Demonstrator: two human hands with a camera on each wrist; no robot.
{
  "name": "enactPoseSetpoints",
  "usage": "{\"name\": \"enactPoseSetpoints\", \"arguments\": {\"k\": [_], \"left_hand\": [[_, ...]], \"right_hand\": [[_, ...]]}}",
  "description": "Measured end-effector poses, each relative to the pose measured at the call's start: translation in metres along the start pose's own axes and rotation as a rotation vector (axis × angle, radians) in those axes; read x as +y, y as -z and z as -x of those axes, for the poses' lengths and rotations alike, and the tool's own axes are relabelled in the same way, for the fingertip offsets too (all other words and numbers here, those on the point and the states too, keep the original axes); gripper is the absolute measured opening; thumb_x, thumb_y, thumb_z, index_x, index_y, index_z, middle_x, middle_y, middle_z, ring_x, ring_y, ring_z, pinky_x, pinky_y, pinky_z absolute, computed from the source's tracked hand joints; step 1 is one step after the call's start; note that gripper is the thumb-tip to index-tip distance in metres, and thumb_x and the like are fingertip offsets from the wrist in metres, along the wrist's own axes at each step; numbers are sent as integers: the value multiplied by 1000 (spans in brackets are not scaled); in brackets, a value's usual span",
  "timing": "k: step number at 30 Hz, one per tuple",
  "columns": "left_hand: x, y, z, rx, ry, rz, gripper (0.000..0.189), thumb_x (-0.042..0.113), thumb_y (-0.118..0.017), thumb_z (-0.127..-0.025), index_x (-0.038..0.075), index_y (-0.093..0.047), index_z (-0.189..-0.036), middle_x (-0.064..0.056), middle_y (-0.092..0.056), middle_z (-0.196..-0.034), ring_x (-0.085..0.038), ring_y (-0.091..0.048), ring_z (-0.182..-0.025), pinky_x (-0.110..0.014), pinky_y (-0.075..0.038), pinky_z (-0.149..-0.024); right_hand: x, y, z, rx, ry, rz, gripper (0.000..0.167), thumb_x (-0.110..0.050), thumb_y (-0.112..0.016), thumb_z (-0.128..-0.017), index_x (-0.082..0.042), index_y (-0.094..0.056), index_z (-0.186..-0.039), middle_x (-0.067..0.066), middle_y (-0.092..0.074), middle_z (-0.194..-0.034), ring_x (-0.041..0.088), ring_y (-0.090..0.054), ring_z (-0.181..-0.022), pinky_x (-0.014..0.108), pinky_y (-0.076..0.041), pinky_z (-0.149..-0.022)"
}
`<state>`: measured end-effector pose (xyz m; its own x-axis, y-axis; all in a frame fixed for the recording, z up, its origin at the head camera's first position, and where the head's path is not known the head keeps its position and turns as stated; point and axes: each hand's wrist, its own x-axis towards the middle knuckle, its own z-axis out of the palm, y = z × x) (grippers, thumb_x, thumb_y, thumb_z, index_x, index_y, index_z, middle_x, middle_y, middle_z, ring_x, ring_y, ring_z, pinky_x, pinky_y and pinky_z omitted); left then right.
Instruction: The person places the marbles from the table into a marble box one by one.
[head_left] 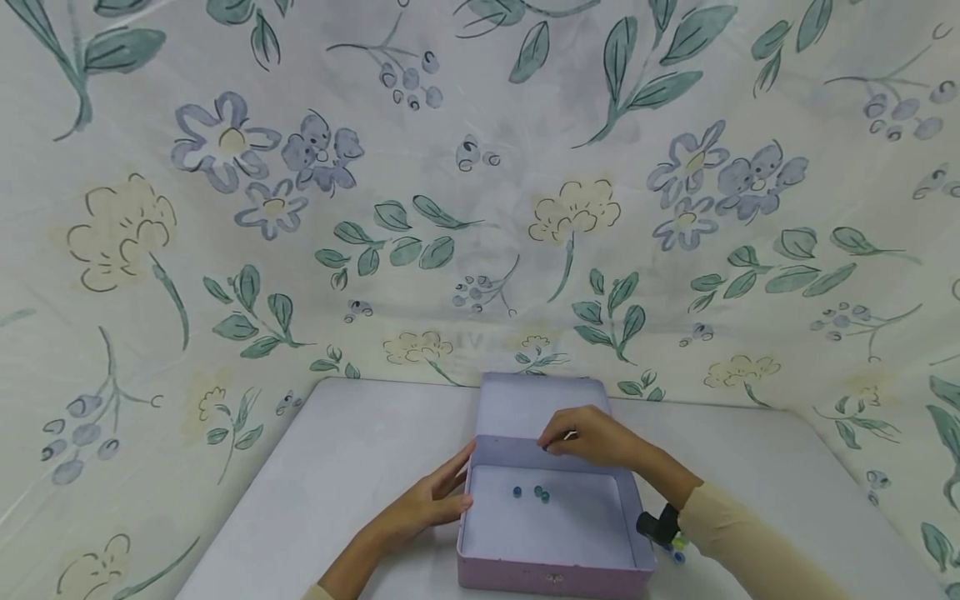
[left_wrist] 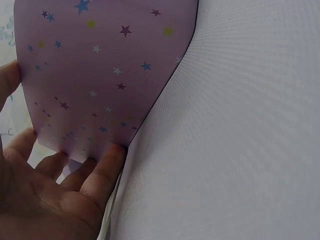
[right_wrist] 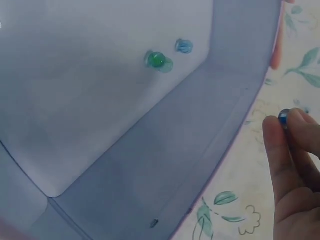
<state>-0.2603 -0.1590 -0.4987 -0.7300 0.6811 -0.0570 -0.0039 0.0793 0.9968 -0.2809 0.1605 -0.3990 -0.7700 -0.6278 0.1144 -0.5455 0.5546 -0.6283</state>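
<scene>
Above the open pink tin box (head_left: 551,533), the right hand (head_left: 592,437) pinched a blue marble (right_wrist: 283,116) between its fingertips; three marbles (head_left: 534,493) lay inside just below it, while the left hand (head_left: 427,504), fingers straight, pressed the box's side on the worktop (head_left: 352,467).

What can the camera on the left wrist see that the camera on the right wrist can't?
Only the left wrist view shows the outside of the pink box with its little coloured stars, the left hand touching that wall with its fingers, and the pale tabletop beside it.

Only the right wrist view shows the inside of the box, where marbles lie on the floor, and the right hand pinching a blue marble over the back edge.

Both show the same box and part of a hand.
</scene>
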Motion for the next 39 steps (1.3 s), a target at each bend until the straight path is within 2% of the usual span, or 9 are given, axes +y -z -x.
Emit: {"name": "enactPoseSetpoints", "arguments": {"k": [5, 15, 26, 33, 39], "left_hand": [[1, 0, 1, -2, 6, -3, 79, 30, -60, -100, 35, -12, -161, -13, 1, -169, -51, -5, -152, -64, -39, -110], [1, 0, 1, 4, 9, -4, 79, 31, -61, -99, 34, -12, -161, -11, -1, -170, -50, -7, -152, -63, -40, -110], [-2, 2, 1, -5, 3, -4, 80, 32, -61, -99, 36, -11, -161, -11, 3, -170, -50, -6, -152, -63, -40, -110], [-1, 2, 2, -7, -4, -6, 81, 35, -62, -98, 34, -11, -161, -11, 3, -170, -51, -6, -152, -63, -40, -110], [-2, 2, 3, -9, -2, 4, 80, 33, -61, -99, 34, -11, -161, -10, 2, -170, -50, -6, -152, -62, -40, -111]], "right_hand": [[0, -9, -8, -26, 6, -16, 15, -5, -72, -89, -10, -79, -102, -2, -75, -100, 6, -68, -93, 17, -56, -84], [2, -31, -16, -54, 23, 9, 14, 0, -72, -88, -3, -78, -100, 1, -74, -95, 3, -66, -86, 16, -56, -79], [7, -48, -19, -87, 20, 37, 13, 2, -70, -88, -3, -78, -98, 0, -74, -93, 0, -64, -81, 14, -55, -76], [10, -54, -20, -104, -14, 34, 13, 2, -70, -88, -3, -78, -97, 0, -74, -92, 0, -63, -80, 15, -55, -74], [16, -61, -20, -119, -32, 81, 12, 0, -72, -88, -7, -79, -95, -1, -74, -93, -1, -63, -81, 14, -55, -73]]}}
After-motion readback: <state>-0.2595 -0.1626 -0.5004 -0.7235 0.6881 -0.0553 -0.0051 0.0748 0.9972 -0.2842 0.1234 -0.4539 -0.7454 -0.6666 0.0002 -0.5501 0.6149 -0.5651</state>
